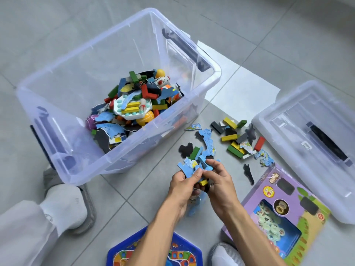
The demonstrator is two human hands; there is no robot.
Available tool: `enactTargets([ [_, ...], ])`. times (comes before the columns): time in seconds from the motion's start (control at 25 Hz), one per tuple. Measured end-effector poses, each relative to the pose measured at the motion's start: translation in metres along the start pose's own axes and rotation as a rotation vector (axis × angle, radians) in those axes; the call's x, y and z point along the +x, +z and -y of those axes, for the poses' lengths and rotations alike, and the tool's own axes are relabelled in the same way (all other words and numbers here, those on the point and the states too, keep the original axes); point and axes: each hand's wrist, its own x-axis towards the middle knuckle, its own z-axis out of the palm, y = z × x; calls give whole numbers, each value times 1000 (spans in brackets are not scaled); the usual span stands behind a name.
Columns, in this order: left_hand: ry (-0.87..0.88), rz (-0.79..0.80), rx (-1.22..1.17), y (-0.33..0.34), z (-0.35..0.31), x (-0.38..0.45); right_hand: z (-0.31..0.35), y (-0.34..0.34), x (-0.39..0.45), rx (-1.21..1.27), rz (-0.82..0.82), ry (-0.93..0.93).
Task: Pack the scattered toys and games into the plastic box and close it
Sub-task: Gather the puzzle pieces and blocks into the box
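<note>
The clear plastic box [57,77] stands open on the floor at the left, holding a heap of coloured blocks, blue puzzle pieces and a white pop toy [130,109]. Its lid [288,120] lies at the right with a dark handle. Both hands meet below the box's near corner. My left hand [184,185] grips a bundle of blue puzzle pieces [189,167]. My right hand [219,181] pinches the same bundle, with a yellow block [203,182] between the hands. Loose blocks and puzzle pieces [234,137] lie scattered on the floor beyond.
A purple game box [284,212] with a window lies at the lower right, partly against the lid. A blue hexagonal game board [119,254] sits under my forearms. My socked feet in slippers [65,204] are at the left and bottom.
</note>
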Motion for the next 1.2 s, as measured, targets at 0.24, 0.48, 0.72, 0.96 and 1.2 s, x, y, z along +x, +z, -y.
enactTargets([
  [0.24,461,-79,-60,-24,-86,-102,71,99,-94,77,268,-150],
  [0.48,560,-288,-163,-63,-212,-110,148,219,-105,-118,323,-167],
  [0.72,574,-393,-158,-82,-194,-100,166,186,-82,2,288,-206],
  [0.96,387,-234,513,-32,-32,-74,46,-7,-50,-1022,-161,-465],
  [1.2,333,-318,1237,-42,65,-18,-28,-102,-16,-1853,93,-542],
])
